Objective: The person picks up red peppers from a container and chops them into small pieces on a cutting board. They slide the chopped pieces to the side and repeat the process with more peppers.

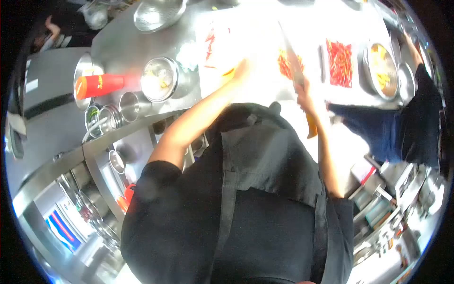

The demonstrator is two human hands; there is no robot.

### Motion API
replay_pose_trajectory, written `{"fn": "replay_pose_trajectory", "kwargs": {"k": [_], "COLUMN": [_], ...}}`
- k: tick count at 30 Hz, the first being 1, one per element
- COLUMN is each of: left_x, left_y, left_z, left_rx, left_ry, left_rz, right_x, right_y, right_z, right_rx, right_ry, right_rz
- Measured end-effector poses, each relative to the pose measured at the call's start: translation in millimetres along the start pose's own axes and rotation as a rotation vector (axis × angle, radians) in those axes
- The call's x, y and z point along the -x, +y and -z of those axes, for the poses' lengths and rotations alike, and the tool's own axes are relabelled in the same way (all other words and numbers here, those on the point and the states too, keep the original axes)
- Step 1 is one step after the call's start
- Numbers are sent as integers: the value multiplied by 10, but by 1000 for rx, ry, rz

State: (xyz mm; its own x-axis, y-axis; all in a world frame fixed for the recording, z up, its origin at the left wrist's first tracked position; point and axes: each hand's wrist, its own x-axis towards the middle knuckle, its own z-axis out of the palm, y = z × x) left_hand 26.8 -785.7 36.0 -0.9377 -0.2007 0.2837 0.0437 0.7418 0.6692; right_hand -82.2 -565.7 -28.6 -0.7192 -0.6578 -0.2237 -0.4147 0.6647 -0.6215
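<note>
My right hand [307, 97] is closed round a large kitchen knife, whose long blade [291, 54] points away from me over the white work surface [265, 94]. Beside the blade lies a small pile of red and orange pepper strips [285, 64]. Glare washes out my left hand [243, 71], which is low over the same surface, so its fingers are hard to see. Close by it is an orange pepper piece [229, 72]. Further left, red pepper pieces [209, 45] are scattered on the white surface.
On the right stand a container of red strips [339, 64] and a steel bowl of yellow pieces [391, 89], near another person [421, 113]. To the left are a steel bowl [174, 80], a red bottle [101, 86] and metal containers [128, 106]. A large bowl [158, 16] sits behind.
</note>
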Motion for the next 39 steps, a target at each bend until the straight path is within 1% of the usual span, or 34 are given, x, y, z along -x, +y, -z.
{"fn": "replay_pose_trajectory", "kwargs": {"k": [1, 2, 3, 4, 6, 7, 8, 9, 10, 11, 12, 13, 14, 15, 16, 17, 19, 20, 22, 23, 24, 26, 28, 29, 31, 32, 33, 34, 35, 37, 39], "left_x": [-160, -341, -542, -740, -1054, -1186, -1306, -1384, -1381, -1324, -1252, -1118, -952, -813, -741, -681, -569, -600, -570, -564, -586, -540, -521, -441, -202, -96, 19, 119, 203, 328, 385], "left_y": [-40, -108, -206, -323, -561, -659, -844, -1067, -1237, -1349, -1376, -1264, -1093, -970, -877, -873, -980, -1014, -1097, -1151, -1200, -1229, -1153, -1060, -667, -513, -356, -211, -73, 93, 164], "left_z": [-5, -33, -45, -71, -120, -147, -184, -240, -262, -96, 202, 491, 701, 796, 847, 801, 642, 616, 548, 537, 557, 583, 559, 500, 340, 201, 63, -36, -132, -251, -298], "left_rx": [19, 36, 60, 91, 160, 188, 181, 50, -83, -24, 35, -159, -348, -380, -412, -419, -487, -482, -438, -428, -443, -451, -611, -603, -363, -341, -316, -300, -268, -213, -77], "left_ry": [16, 27, 33, 41, 62, 75, 85, 142, 188, 146, 104, 16, -73, -182, -285, -282, -150, -148, -57, -57, -26, 2, -97, -93, -118, -145, -172, -174, -143, -113, 200], "left_rz": [63, 140, 230, 328, 507, 572, 582, 410, 244, 165, 81, 64, 41, 255, 468, 464, 277, 265, 172, 182, 160, 159, 204, 207, 324, 332, 348, 360, 360, 363, 313], "right_x": [79, 158, 254, 329, 407, 425, 443, 455, 469, 485, 466, 427, 419, 380, 327, 269, 168, 133, 62, 29, -1, -16, 4, 31, 59, 74, 90, 106, 109, 72, -4], "right_y": [96, -93, -413, -604, -819, -657, -375, -213, -441, -503, -541, -553, -461, -591, -590, -570, -572, -549, -459, -434, -450, -436, -422, -460, -439, -452, -479, -513, -569, -708, -790], "right_z": [38, 274, 567, 753, 997, 956, 834, 754, 913, 902, 873, 839, 664, 653, 559, 441, 320, 291, 231, 199, 226, 245, 294, 320, 337, 344, 346, 340, 346, 355, 312], "right_rx": [-32, -4, 24, 29, -274, -271, -180, -95, -174, -185, -161, -137, -41, 28, 16, 4, -8, -12, -15, -27, -78, -77, -73, -65, -59, -51, -27, -4, 10, 190, 257], "right_ry": [45, -7, -61, -65, -164, -173, -64, 41, -107, -132, -224, -306, -177, -254, -245, -232, -196, -172, -173, -182, -253, -258, -274, -276, -269, -271, -245, -223, -237, -156, -204], "right_rz": [11, -31, -82, -67, -412, -399, -203, -11, -133, -135, -141, -147, 78, 42, 77, 116, 157, 187, 172, 172, 62, 26, -20, -21, -43, -51, -17, 17, 7, 185, 151]}}
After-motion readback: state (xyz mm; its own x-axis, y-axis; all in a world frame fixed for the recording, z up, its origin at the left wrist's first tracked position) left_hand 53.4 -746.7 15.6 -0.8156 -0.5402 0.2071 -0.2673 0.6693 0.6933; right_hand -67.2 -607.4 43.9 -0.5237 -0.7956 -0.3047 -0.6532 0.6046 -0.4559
